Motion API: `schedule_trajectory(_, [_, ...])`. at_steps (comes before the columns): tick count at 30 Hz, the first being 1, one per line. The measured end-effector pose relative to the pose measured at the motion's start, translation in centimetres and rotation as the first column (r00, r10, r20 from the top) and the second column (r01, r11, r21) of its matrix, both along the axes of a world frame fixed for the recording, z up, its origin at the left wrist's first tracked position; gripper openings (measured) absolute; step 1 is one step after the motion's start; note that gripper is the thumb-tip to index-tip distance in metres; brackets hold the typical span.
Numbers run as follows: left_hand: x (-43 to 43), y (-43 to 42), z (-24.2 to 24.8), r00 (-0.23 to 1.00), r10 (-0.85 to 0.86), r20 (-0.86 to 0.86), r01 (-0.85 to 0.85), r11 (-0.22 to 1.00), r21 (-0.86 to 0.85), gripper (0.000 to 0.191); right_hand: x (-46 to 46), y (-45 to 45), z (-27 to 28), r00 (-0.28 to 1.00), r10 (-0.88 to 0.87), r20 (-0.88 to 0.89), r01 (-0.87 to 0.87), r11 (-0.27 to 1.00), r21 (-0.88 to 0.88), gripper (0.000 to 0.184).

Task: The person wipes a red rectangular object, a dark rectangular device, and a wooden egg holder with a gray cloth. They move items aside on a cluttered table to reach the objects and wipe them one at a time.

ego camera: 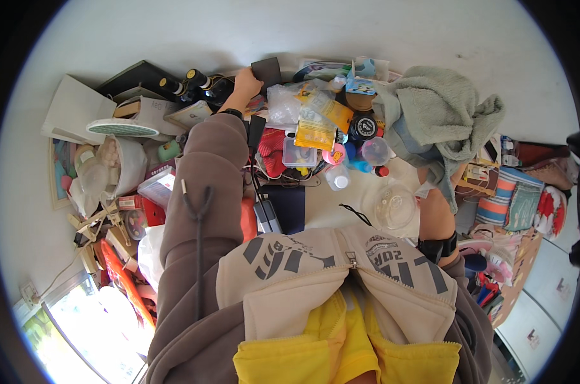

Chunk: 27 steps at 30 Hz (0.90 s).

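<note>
My left hand [247, 86] reaches to the back of the cluttered table, its fingers closed on the edge of a dark, flat rectangular object [266, 74] near the wall. Just left of that hand stand dark bottles [218, 90] with black-and-gold necks. On the right, a grey-green towel [436, 108] is bunched over my right hand [422, 176], which bears it up; the fingers are hidden in the cloth. Between my arms lie yellow plastic packets [315, 129], bubble wrap [284, 105], a clear box [299, 152] and a black-lidded jar [363, 127].
A round clear plastic lid or container [394, 207] rests on the table before me. Closer in, a grey device with a cable [267, 216] lies by a dark blue folder [287, 206]. Books and a white-rimmed oval object [123, 126] crowd the left; striped cushions [498, 201] lie far right.
</note>
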<state>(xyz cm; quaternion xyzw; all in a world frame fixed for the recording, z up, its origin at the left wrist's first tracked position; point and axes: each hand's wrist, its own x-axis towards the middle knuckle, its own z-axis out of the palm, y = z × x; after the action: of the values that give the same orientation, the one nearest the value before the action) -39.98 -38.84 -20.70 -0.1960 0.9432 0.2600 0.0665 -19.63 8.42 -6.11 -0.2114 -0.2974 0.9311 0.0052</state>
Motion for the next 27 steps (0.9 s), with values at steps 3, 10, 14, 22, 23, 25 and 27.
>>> schedule_trajectory(3, [-1.1, -0.8, -1.9, 0.998, -0.028, 0.047, 0.027, 0.999, 0.018, 0.045, -2.1, -0.9, 0.2, 1.0, 0.009, -0.005, -0.009, 1.0, -0.029, 0.061])
schedule_trajectory(10, [-1.0, -2.0, -3.4, 0.983, -0.147, 0.112, 0.112, 0.956, 0.271, 0.046, -8.4, -5.2, 1.2, 0.999, 0.045, -0.026, -0.049, 0.984, -0.17, 0.064])
schedule_trajectory(14, [-1.1, -0.8, -2.5, 0.993, -0.119, 0.02, 0.116, 0.987, 0.114, 0.046, -9.4, -6.5, 2.3, 0.993, 0.089, -0.072, -0.086, 0.995, 0.047, 0.066])
schedule_trajectory(22, [3.6, -3.4, 5.0, 0.937, -0.325, 0.13, 0.293, 0.931, 0.218, 0.085, -10.0, -7.1, 2.4, 0.988, 0.129, -0.09, -0.117, 0.986, 0.122, 0.065])
schedule_trajectory(23, [5.1, -3.4, 6.0, 0.908, -0.393, 0.144, 0.341, 0.894, 0.289, 0.094, -10.1, -7.1, 2.1, 0.987, 0.124, -0.099, -0.111, 0.985, 0.13, 0.065])
schedule_trajectory(25, [9.0, -2.6, 7.4, 0.78, -0.556, 0.287, 0.571, 0.82, 0.035, 0.116, -10.1, -6.8, 1.9, 0.979, 0.164, -0.123, -0.151, 0.982, 0.113, 0.064])
schedule_trajectory(27, [12.0, -1.4, 7.7, 0.75, -0.552, 0.364, 0.642, 0.739, -0.203, 0.099, -10.0, -6.7, 1.8, 0.973, 0.183, -0.141, -0.166, 0.978, 0.123, 0.063])
